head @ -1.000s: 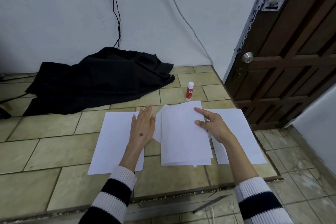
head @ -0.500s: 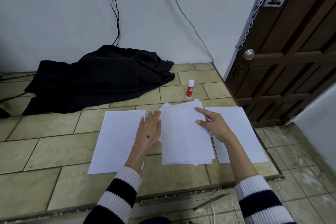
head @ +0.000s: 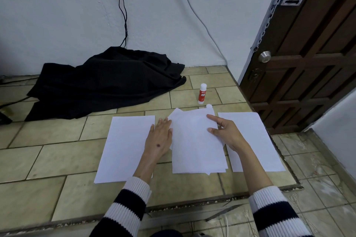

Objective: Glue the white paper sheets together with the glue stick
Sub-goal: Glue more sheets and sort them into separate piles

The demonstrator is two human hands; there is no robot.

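Observation:
A stack of white paper sheets [head: 194,144] lies in the middle of the tiled ledge. My left hand [head: 159,138] rests flat, fingers straight, against the stack's left edge and partly on a single sheet [head: 123,146] to the left. My right hand [head: 225,132] holds the stack's right edge, index finger on top and thumb below it. Another single sheet [head: 256,140] lies to the right. The red and white glue stick [head: 202,93] stands upright behind the stack, with a small white cap [head: 208,106] beside the stack's top edge.
A black cloth [head: 104,82] is heaped at the back left under hanging cables [head: 123,5]. A brown wooden door [head: 308,54] stands at the right. The ledge's front edge [head: 173,206] drops to a lower tiled floor.
My left hand slid right from the left sheet up against the stack's left edge. The stack shifted slightly. My right hand stayed on the stack's right edge.

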